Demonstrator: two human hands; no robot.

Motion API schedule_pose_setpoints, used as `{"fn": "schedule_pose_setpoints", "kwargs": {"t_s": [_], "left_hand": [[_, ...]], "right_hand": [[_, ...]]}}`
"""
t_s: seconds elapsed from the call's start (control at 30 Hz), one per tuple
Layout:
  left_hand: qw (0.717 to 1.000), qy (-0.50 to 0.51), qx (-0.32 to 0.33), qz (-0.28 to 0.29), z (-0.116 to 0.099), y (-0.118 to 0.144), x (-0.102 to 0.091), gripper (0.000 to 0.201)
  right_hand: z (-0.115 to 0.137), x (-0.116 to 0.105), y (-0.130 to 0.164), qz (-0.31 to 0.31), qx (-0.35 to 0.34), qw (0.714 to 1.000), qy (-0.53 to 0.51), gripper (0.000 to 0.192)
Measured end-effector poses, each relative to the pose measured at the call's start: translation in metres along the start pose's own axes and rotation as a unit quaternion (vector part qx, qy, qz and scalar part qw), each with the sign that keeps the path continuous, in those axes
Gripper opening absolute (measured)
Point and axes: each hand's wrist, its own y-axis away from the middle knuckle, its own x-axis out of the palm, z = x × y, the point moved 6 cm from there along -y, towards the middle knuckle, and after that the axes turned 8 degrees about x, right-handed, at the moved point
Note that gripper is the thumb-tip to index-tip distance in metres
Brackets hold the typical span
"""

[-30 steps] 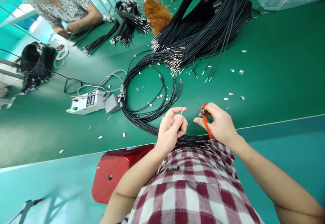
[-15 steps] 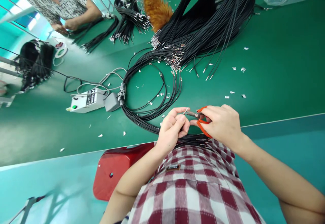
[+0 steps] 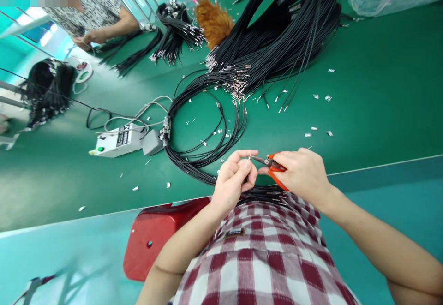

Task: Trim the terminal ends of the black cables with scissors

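My right hand (image 3: 302,173) is closed round a pair of red-handled cutters (image 3: 268,162). The cutters' dark jaws point left and their tips reach the fingers of my left hand (image 3: 237,173). That hand is closed, thumb and fingers pinching a thin black cable whose small pale end shows at the jaw tips; most of the cable is hidden by the fingers. Beneath both hands, a bundle of black cables (image 3: 265,194) lies along the table edge against the checked apron (image 3: 270,249). It runs on into a large coil (image 3: 187,159) on the green table.
Beside the coil stands a white box with a green button (image 3: 112,141). A thick heap of black cables (image 3: 287,42), a brown feather duster (image 3: 214,21) and scattered white scraps (image 3: 328,98) lie farther back. A co-worker's hands (image 3: 90,37) work at upper left. A red stool (image 3: 152,245) sits below.
The cutters' handles have come closer together, and the pale bit that stuck up at the jaws no longer shows. Another person's hand has appeared at the top. My view has shifted slightly.
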Motion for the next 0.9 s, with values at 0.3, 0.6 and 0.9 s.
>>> {"fn": "schedule_pose_setpoints", "kwargs": {"t_s": [0.3,0.6,0.9], "left_hand": [[1.000,-0.016,-0.008,-0.022,0.006,-0.006,-0.004,0.043],[0.999,-0.049,0.016,0.000,0.008,-0.006,0.002,0.035],[0.994,-0.110,-0.018,-0.012,0.011,-0.006,0.008,0.040]], "right_hand": [[-0.021,0.007,-0.005,0.075,0.098,0.947,-0.295,0.060],[-0.062,0.053,-0.016,0.213,0.301,0.629,-0.684,0.059],[-0.014,0.033,-0.004,0.154,0.216,0.709,-0.653,0.036]]}}
